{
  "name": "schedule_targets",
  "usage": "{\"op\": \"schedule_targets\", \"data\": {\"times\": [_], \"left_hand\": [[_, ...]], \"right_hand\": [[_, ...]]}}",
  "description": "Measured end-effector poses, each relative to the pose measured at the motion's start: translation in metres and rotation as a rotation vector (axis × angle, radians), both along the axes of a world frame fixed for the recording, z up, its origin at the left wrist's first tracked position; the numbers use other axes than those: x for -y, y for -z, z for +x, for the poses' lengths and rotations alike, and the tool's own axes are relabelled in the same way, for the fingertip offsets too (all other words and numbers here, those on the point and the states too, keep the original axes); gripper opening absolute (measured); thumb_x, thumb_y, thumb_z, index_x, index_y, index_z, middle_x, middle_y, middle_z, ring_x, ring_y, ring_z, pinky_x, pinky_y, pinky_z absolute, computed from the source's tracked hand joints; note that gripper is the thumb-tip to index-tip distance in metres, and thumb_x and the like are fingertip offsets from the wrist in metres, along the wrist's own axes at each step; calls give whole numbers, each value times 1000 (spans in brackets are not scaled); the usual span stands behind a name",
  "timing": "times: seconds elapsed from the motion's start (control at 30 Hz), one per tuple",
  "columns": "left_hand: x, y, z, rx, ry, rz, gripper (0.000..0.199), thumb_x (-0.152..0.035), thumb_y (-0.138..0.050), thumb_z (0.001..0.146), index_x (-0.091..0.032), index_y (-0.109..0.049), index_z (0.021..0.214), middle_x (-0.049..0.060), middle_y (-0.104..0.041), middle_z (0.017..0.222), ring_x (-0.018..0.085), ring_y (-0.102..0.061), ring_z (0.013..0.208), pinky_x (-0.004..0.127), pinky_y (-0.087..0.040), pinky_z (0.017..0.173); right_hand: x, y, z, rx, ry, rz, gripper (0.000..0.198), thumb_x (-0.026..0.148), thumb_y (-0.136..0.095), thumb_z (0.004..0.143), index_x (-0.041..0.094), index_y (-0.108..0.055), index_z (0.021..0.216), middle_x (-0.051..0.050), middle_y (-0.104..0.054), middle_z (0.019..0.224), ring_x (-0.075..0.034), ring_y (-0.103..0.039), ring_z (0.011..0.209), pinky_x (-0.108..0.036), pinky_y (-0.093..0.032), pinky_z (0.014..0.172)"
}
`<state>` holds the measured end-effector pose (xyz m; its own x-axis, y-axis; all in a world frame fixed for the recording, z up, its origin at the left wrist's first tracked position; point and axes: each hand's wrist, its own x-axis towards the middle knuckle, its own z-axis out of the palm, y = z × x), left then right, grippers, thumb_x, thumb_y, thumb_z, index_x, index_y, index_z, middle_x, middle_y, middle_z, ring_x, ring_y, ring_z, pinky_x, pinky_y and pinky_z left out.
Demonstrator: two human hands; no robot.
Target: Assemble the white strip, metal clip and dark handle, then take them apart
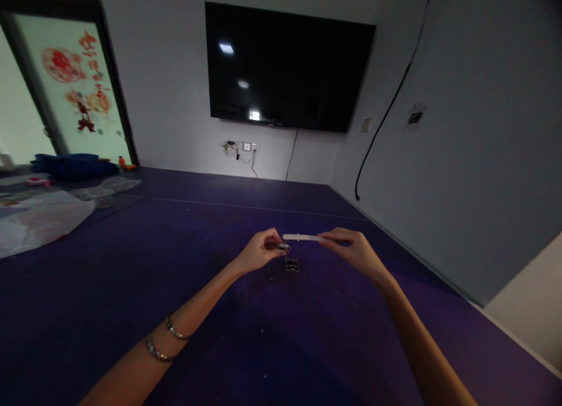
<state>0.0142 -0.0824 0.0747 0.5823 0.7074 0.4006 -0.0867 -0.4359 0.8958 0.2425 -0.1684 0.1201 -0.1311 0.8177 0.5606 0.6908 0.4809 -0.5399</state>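
My left hand (pixel 260 251) is closed in a pinch on a small shiny metallic piece (pixel 284 247), too small to make out its kind. Between the fingertips of my right hand (pixel 349 247) is one end of a slim white stick (pixel 302 237), held roughly level. The stick's far end reaches to just above the metallic piece; whether the two touch, I cannot tell. Just below my left fingertips, a small dark slotted block (pixel 292 264) lies on the purple surface (pixel 246 347). Two bracelets (pixel 158 348) circle my left forearm.
A clear plastic sheet (pixel 48 222) and a dark blue cloth-like heap (pixel 74 166) lie at the far left. Ahead, a television (pixel 285 66) hangs on the wall above sockets (pixel 247 147) with cords. A black cable (pixel 386 116) dangles along the right wall.
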Motion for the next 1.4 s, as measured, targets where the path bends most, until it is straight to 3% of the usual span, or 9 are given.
{"op": "schedule_targets", "data": {"times": [0.17,0.37,0.53,0.7,0.87,1.03,1.2,1.4], "left_hand": [[0,2,0,2,19,-9,24,-16,-70,63,-14,-48,70,-1,-62,70,12,-60,68,26,-46,65],[7,-3,0,10,28,-14,22,-15,-68,65,-15,-47,70,1,-64,74,12,-61,72,26,-46,68],[5,-3,0,12,39,12,22,-16,-69,65,-14,-48,70,1,-64,71,12,-62,70,26,-47,66],[6,-4,1,22,34,0,22,-16,-69,65,-15,-47,70,0,-64,73,12,-61,70,26,-47,67],[7,-7,0,4,9,-11,22,-15,-69,64,-15,-48,70,1,-64,70,12,-61,68,26,-46,65],[8,-9,-1,3,15,0,21,-17,-69,65,-14,-49,70,2,-64,73,12,-60,69,26,-45,65],[8,-8,0,-11,12,-5,21,-15,-69,64,-14,-49,71,1,-64,70,13,-61,68,25,-45,64],[8,-7,0,6,40,-10,21,-15,-69,65,-14,-49,71,1,-65,73,13,-61,70,26,-46,66]], "right_hand": [[1,-1,-2,19,-59,-25,24,40,-57,78,25,-71,91,-5,-68,84,-18,-61,77,-31,-47,70],[-3,2,4,-11,1,-15,27,42,-57,78,23,-72,90,-6,-68,82,-18,-61,75,-31,-46,69],[0,-1,5,1,-94,-40,27,42,-57,78,24,-71,91,-5,-68,83,-18,-61,77,-30,-47,69],[-2,2,7,-18,-38,-20,27,43,-56,78,24,-72,90,-6,-68,83,-18,-61,77,-31,-47,71],[0,0,8,-23,-115,-56,25,40,-58,78,24,-71,90,-5,-68,84,-18,-62,79,-30,-47,70],[-2,1,10,-56,-51,-50,25,41,-59,76,23,-72,89,-6,-68,83,-19,-62,78,-31,-46,69],[0,0,10,-40,-135,-93,25,39,-59,77,23,-72,90,-5,-68,84,-18,-61,80,-29,-46,70],[-3,1,13,-45,-95,-83,26,40,-59,76,22,-72,90,-6,-68,83,-18,-61,77,-29,-46,68]]}}
